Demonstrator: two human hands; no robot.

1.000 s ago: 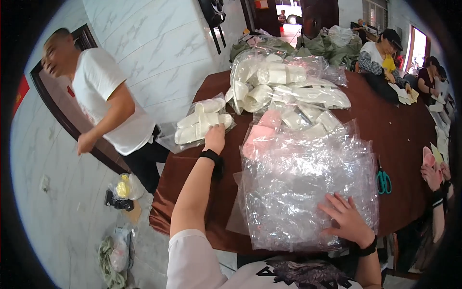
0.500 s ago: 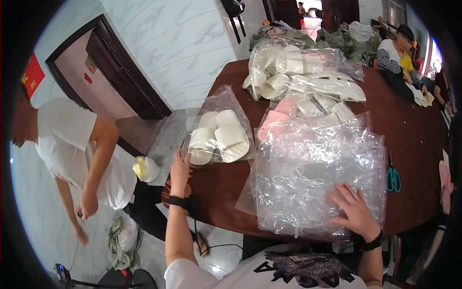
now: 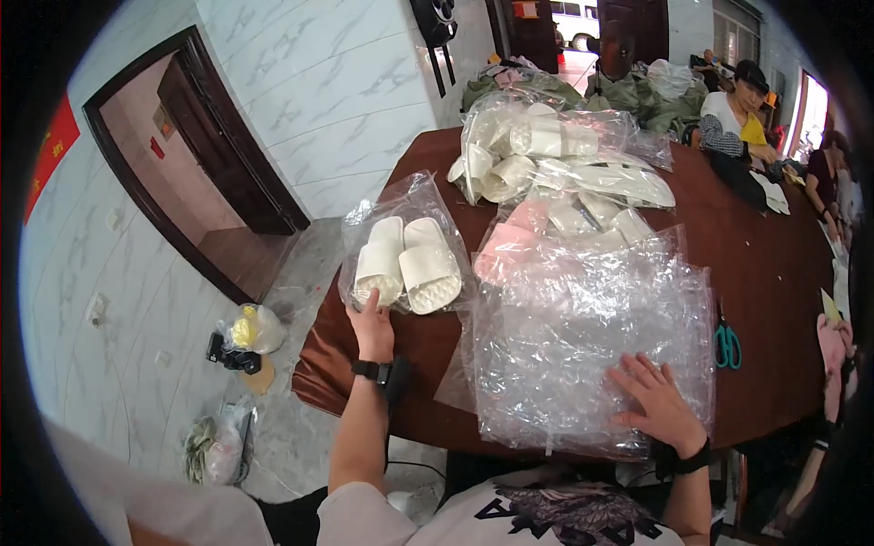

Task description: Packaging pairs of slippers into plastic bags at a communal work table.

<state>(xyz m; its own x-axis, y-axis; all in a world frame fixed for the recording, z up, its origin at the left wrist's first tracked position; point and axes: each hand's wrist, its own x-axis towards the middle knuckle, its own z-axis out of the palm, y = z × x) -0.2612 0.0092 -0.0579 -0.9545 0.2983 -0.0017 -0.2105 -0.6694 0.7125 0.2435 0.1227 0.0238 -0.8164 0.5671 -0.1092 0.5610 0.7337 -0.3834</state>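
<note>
My left hand (image 3: 371,329) lies at the near edge of a clear plastic bag (image 3: 435,202) with a pair of white slippers (image 3: 428,264) inside. Its fingers touch the slipper on the left, apart rather than wrapped round anything. Flat on a stack of clear plastic bags (image 3: 555,364) rests my right hand (image 3: 657,400), fingers spread. Beyond the stack, partly covered by it, are a pink slipper (image 3: 507,250) and some white ones in clear wrapping.
A brown cloth covers the table (image 3: 765,291). More bagged white slippers (image 3: 537,136) are heaped at the far side. Teal-handled scissors (image 3: 726,344) lie right of the stack. Other people (image 3: 742,109) sit at the far right; a white sleeve (image 3: 182,510) shows at lower left.
My left hand has shifted right and onto the near part of the slipper bag. My right hand stays on the stack. The person at left has moved nearer, mostly out of view.
</note>
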